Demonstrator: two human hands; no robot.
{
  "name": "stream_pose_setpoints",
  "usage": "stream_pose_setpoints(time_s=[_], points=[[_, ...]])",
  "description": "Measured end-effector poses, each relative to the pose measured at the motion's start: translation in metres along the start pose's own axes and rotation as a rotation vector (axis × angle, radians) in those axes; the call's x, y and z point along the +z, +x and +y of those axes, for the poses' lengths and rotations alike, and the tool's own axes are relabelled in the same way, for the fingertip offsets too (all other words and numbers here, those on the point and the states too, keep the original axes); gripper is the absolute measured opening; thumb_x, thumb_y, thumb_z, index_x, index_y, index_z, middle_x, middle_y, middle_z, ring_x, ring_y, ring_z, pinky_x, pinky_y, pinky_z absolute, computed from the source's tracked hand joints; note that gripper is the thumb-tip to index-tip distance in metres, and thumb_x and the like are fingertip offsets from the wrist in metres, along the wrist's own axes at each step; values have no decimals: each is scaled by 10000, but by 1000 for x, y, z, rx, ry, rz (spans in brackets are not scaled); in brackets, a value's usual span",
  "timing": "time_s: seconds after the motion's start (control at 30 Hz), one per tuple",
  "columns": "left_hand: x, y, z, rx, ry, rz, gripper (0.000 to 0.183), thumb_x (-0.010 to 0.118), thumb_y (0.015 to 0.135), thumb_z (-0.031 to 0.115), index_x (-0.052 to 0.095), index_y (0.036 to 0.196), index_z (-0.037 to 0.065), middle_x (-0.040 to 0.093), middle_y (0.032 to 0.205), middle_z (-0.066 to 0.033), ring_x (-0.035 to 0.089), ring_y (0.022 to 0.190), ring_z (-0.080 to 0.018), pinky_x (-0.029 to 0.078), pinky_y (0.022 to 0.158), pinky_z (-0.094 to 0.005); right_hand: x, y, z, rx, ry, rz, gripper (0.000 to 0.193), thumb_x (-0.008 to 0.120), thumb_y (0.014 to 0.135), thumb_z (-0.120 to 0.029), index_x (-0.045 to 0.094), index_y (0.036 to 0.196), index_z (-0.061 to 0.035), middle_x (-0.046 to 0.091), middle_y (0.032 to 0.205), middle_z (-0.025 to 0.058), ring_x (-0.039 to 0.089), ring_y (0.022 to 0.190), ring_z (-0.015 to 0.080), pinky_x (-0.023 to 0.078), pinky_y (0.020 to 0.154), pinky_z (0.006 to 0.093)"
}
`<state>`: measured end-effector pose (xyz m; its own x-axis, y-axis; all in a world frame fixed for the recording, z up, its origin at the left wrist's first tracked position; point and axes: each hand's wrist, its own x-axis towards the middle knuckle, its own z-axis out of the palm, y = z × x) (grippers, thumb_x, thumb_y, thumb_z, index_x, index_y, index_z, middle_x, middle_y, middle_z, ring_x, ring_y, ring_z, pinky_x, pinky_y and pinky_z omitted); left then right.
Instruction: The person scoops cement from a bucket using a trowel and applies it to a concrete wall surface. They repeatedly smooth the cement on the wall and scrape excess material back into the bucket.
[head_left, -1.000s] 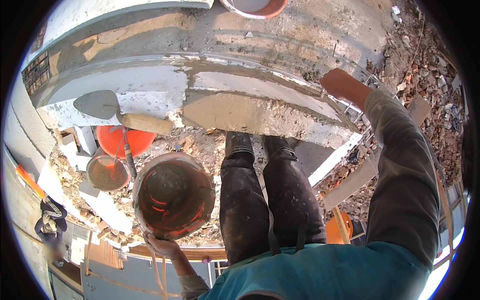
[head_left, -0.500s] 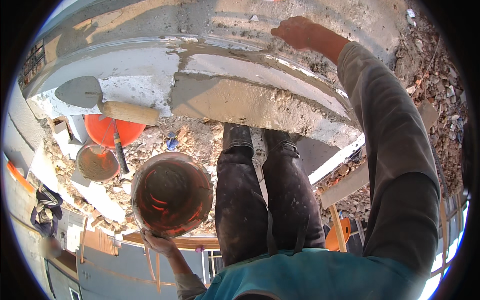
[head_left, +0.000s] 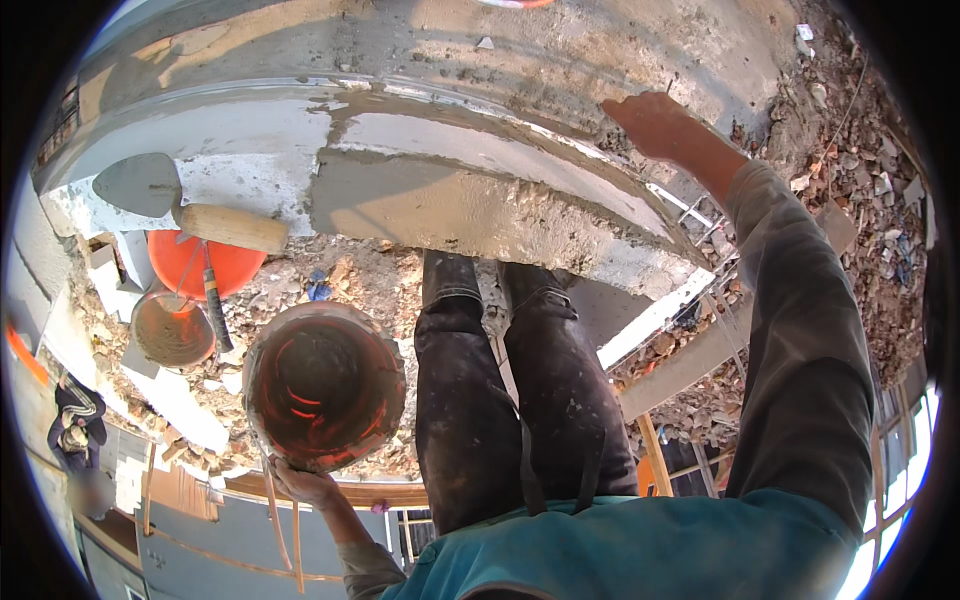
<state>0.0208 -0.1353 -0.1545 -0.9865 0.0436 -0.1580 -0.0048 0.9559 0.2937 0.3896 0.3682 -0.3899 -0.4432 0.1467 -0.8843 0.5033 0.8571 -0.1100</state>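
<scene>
My left hand grips the lower rim side of a bucket crusted with mortar, its orange inside showing through. Grey wet mortar lies at its bottom. Over the wall's far side my right hand is closed with the arm stretched out; whether anything is in its fingers is hidden. Below it runs the low wall, partly coated in fresh mortar. On the wall's left part rests a pointed trowel with a thick wooden handle.
Left of the bucket stand an orange tub and a small mortar-stained pail, with a black-handled tool against them. Broken rubble covers the ground around my legs and at the far right. A person is at the far left.
My right hand has moved right and a little nearer along the wall, still closed. The whole view has shifted slightly. The bucket stays in my left hand.
</scene>
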Motion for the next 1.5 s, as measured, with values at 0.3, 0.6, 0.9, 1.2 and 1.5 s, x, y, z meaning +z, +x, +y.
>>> stream_pose_setpoints(time_s=[0.3,0.6,0.9,1.2,1.5], points=[[-20,-1,5,601,793,-45,329,604,828,212,574,1076,-3,613,1059,-178,574,985,-368,452,858,-441,33,44,-16,-126,-21,-112,159,523,842,-70,658,894,-6,675,916,151,657,907,311,531,770,410],[10,-2,40,-241,-118,32,464,540,856,312,550,1151,-45,558,1177,-216,518,1098,-376,436,894,-457,146,-91,74,94,-53,-527,178,679,709,-95,712,881,-67,686,937,135,660,916,282,534,754,376],[-2,14,-14,61,84,-130,691,615,778,525,525,1149,-51,581,1117,-236,546,1028,-419,418,866,-504,121,-29,43,224,239,-497,293,618,706,-10,649,995,21,642,1014,195,630,972,330,512,775,412],[-13,19,-43,-258,-115,-30,354,597,800,85,554,1128,-42,530,1241,-215,491,1164,-370,419,956,-428,-32,62,-35,142,643,-317,563,509,719,56,472,1279,17,550,1182,229,647,906,329,579,605,386],[-6,15,-10,-458,-296,123,364,438,844,243,596,1038,-21,524,1049,-129,530,978,-251,470,812,-383,-81,156,-74,-237,475,127,589,571,671,-14,477,1250,40,574,1097,253,588,1014,374,490,860,431]])
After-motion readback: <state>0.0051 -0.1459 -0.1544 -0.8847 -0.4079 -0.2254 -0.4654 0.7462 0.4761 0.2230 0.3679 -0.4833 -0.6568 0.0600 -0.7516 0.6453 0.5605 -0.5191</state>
